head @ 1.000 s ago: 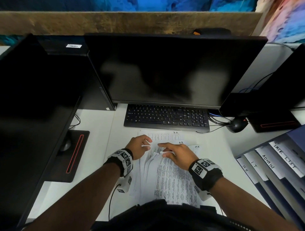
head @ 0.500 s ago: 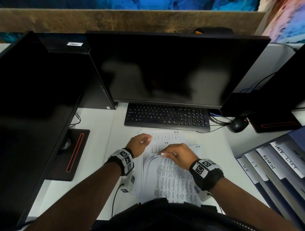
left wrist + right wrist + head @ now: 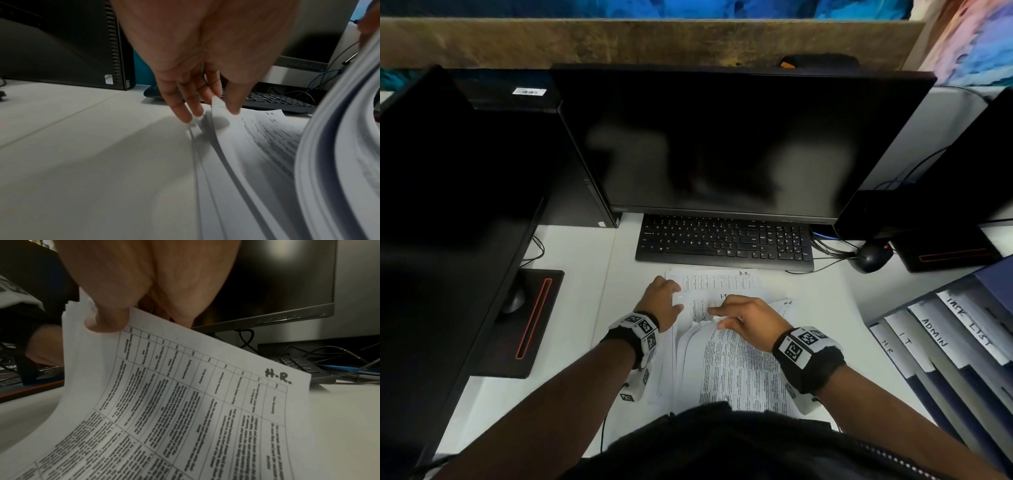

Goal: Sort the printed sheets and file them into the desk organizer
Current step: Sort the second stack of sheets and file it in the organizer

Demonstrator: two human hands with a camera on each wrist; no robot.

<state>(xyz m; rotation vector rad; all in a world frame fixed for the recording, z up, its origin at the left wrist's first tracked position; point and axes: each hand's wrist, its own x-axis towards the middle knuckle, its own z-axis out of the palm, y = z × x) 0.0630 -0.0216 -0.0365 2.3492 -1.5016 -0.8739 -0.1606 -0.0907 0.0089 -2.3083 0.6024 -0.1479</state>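
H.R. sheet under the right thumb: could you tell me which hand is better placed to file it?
Right hand, probably: it pinches the H.R. sheet, and the desk organizer lies nearer it.

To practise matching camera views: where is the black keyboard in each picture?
Head: keyboard at centre, under the monitor, beyond the sheets.
Left wrist: middle right, behind the left hand.
Right wrist: right of centre, behind the sheet marked H.R..
Shared landmark: the monitor above it.
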